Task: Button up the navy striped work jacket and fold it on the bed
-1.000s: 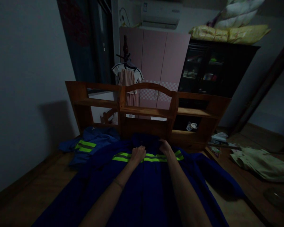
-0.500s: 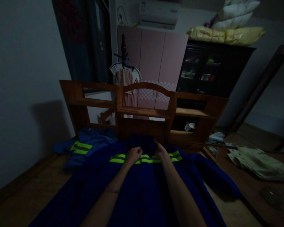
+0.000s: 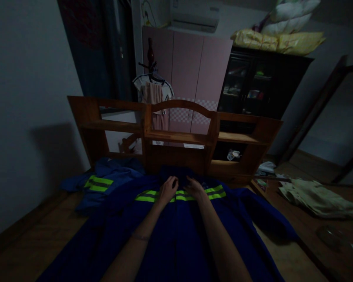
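A dark blue work jacket (image 3: 176,231) lies spread, front up, its collar (image 3: 176,171) toward the wooden headboard. A yellow-green reflective band (image 3: 148,196) with a grey middle stripe crosses its chest. Just below the collar, my left hand (image 3: 168,190) is closed at the front opening, its fingers curled on the cloth with a small gap by the thumb. On the other side of the opening is my right hand (image 3: 195,188), fingers apart and pointing inward, resting on the jacket. The fine detail between both hands' fingertips is too dark to make out.
A crumpled lighter blue garment (image 3: 114,172) with a reflective band lies at the left. The wooden headboard (image 3: 179,138) with shelves stands at the far edge. Pale folded cloth (image 3: 317,197) lies at the right, near a glass bowl (image 3: 329,237). A wall (image 3: 26,156) bounds the left.
My right hand has moved inward from the right collar edge toward the front opening, its fingers spreading. My left hand has loosened from a tight fist into a curl. The view has shifted slightly.
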`<state>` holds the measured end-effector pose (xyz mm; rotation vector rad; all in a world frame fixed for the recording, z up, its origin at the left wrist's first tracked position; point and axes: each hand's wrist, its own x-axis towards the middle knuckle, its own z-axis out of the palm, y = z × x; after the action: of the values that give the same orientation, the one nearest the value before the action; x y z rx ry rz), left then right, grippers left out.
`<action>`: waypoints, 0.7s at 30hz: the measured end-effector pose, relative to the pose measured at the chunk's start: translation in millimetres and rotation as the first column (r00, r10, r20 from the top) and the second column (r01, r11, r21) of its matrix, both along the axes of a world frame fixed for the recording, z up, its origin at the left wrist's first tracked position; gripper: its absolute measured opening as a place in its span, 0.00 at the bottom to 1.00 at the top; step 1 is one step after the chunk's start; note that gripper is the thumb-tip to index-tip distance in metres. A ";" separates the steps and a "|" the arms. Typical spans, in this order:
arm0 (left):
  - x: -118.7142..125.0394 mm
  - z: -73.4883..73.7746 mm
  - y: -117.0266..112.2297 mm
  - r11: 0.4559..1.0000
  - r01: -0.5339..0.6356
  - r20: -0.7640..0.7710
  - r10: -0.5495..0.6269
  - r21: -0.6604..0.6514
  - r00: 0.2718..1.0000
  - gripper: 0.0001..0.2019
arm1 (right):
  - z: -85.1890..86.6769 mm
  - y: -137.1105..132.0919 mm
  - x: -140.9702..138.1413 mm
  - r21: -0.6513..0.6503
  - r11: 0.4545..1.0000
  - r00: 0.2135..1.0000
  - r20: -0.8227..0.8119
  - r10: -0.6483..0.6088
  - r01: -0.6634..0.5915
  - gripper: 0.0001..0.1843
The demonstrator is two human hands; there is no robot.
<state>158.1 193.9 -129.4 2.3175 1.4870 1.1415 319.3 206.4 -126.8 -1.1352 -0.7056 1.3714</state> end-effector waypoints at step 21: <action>8.4 -14.9 -5.6 0.948 0.301 -0.151 -0.314 -0.102 0.937 0.22 | 74.0 -118.7 176.9 0.476 0.840 0.620 0.585 -0.522 0.259 0.25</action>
<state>166.5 188.3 -144.3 2.5272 1.1331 0.8124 496.1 87.7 -52.8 -1.4163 -1.1023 0.3576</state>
